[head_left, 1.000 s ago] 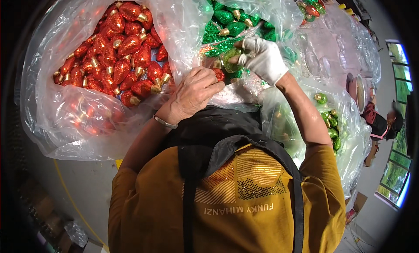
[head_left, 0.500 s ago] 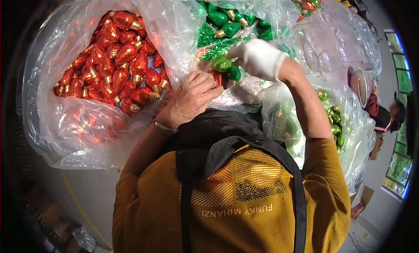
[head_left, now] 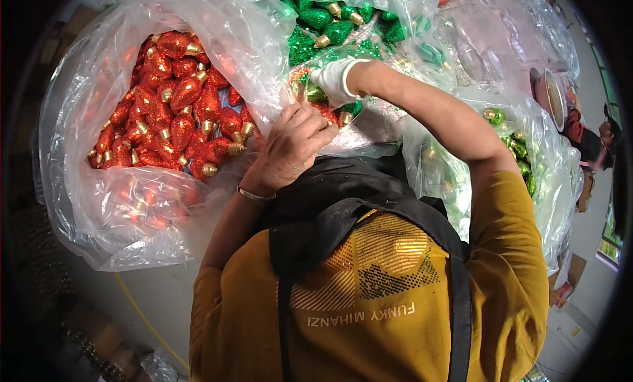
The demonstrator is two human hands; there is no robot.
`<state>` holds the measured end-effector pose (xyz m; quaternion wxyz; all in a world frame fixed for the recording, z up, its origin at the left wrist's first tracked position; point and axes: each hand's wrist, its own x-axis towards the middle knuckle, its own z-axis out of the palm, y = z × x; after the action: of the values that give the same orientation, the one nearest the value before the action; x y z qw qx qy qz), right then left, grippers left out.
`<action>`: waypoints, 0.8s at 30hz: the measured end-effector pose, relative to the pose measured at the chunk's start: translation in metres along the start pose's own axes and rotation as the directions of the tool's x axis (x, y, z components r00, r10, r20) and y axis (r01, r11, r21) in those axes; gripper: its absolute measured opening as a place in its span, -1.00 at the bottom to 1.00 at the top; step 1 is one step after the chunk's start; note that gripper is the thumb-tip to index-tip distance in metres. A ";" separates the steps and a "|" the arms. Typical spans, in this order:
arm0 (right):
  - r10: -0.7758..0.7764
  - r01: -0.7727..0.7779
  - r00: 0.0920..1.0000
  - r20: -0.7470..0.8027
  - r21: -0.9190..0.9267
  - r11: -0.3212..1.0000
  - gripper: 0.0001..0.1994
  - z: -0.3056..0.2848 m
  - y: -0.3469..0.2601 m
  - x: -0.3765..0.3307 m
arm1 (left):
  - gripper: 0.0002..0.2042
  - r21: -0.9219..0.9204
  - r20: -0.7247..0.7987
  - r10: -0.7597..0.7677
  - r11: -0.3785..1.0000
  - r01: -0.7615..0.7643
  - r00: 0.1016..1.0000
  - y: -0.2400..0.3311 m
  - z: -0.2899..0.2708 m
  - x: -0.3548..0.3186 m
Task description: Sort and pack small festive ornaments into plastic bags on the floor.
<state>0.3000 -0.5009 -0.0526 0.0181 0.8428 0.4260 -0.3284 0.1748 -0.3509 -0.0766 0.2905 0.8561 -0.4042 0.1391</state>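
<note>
My bare left hand, a thin bracelet at its wrist, grips the gathered rim of a small clear plastic bag that holds a few red and green glitter bulbs. My right hand wears a white glove. It is closed at that bag's mouth, just above the left hand, over a green glitter bulb. A big clear bag full of red glitter bulb ornaments lies to the left. A heap of green bulb ornaments lies behind the hands.
Another clear bag with green bulbs lies to the right. More crumpled clear plastic fills the far right. A person in red is at the right edge. A yellow cord runs over the grey floor.
My gloved right hand has come left and closer to the left hand, down to the small bag's mouth. The left hand has kept its grip on the plastic.
</note>
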 end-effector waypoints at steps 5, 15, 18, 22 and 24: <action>0.052 -0.008 0.976 0.212 -0.205 0.979 -0.51 -0.011 -0.011 -0.004 | -0.71 0.056 0.039 0.008 0.998 -0.010 0.999 0.001 -0.004 0.003; 0.310 0.083 0.766 -0.563 0.565 0.821 -0.65 -0.005 0.005 -0.152 | -0.74 -0.110 0.085 -0.125 0.985 0.134 0.988 -0.005 -0.031 -0.017; 0.618 -0.239 0.665 -0.419 0.665 0.708 -0.68 0.074 0.040 -0.217 | -0.75 -0.161 0.068 -0.089 0.982 0.099 0.994 -0.008 -0.035 -0.015; 0.843 -0.765 0.536 0.032 0.441 0.470 -0.71 0.162 0.092 -0.302 | -0.75 -0.056 0.176 -0.006 0.998 0.016 0.984 -0.024 -0.042 0.004; 0.952 -0.861 0.299 0.069 0.450 0.238 -0.71 0.221 0.111 -0.318 | -0.76 0.122 0.151 0.063 0.989 -0.082 0.986 -0.042 -0.046 0.021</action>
<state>0.1282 -0.8645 -0.0731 -0.0159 0.9442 -0.2244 -0.2404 0.2205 -0.3146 -0.0468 0.1992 0.8655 -0.4459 0.1119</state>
